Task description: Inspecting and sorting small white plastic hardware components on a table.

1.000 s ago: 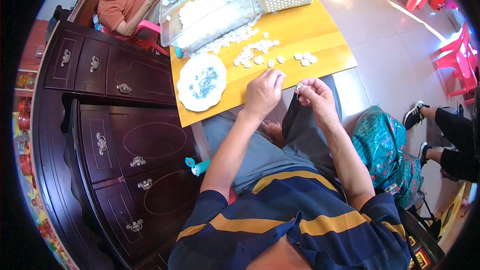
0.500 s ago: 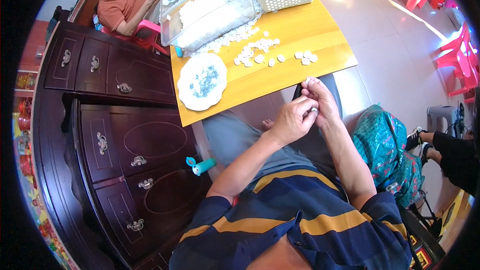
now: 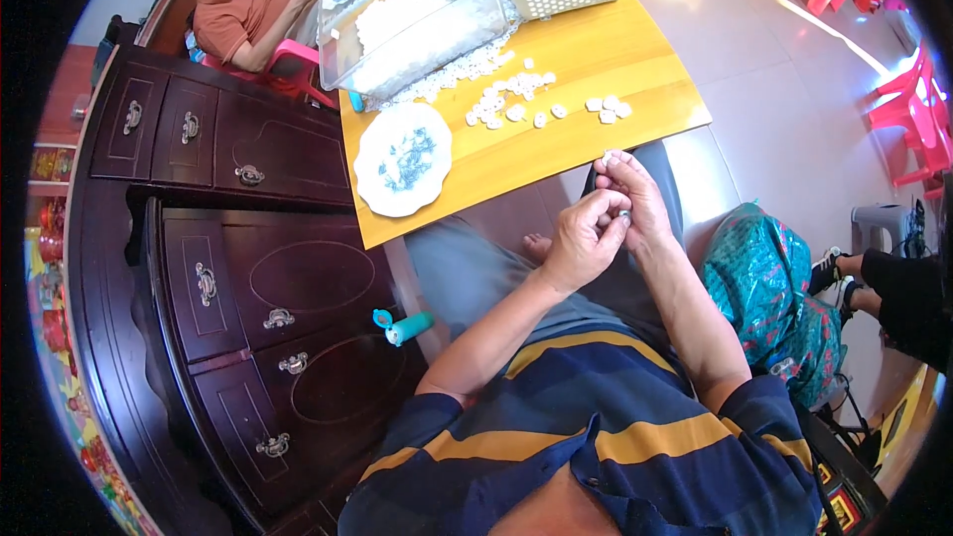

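Both hands have dropped slightly toward frame centre since the earlier frame. The left hand point(image 3: 584, 238) and right hand point(image 3: 635, 201) pinch what seems a small white piece point(image 3: 609, 155), fingers narrow. The yellow table point(image 3: 596, 129) lies above.

glossy dark wooden cabinet point(image 3: 248, 278)

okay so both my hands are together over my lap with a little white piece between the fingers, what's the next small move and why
Probably finish working that small white piece, then reach forward for another. Your left hand and right hand are pressed together just off the yellow table edge, fingertips pinching something tiny. Loose white pieces lie within reach ahead, beside the patterned plate. What exactly the fingers are doing is too small to tell.
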Motion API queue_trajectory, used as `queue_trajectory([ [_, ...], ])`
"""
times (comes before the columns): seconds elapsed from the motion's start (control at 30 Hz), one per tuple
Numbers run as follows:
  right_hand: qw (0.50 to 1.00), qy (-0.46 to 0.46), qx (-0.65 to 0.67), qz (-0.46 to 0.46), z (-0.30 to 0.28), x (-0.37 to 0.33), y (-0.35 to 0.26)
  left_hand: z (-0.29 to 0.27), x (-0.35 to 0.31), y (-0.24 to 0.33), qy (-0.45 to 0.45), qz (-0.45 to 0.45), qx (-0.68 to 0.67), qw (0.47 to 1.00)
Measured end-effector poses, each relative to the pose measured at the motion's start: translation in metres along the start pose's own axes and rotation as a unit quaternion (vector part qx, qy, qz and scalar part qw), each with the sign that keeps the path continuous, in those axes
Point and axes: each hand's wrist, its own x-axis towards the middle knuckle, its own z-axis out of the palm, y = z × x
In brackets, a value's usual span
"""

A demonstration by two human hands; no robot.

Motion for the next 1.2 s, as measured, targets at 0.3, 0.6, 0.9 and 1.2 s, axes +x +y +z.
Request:
queue_trajectory([
  [0.3, 0.992, -0.015, -0.106, -0.072, 0.002, -0.001, -0.004, -0.027, 0.016, -0.008, 0.04, -0.031, -0.056, 0.997],
  [0.6, 0.951, -0.075, -0.256, -0.159, 0.01, -0.007, 0.007, -0.056, 0.035, -0.012, 0.102, -0.048, -0.055, 0.992],
  [0.9, 0.946, -0.084, -0.272, -0.154, 0.01, -0.007, 0.009, -0.055, 0.032, -0.021, 0.08, -0.046, -0.048, 0.995],
  [1.2, 0.942, -0.076, -0.289, -0.156, 0.008, -0.006, 0.006, -0.054, 0.03, -0.02, 0.079, -0.053, -0.067, 0.993],
])
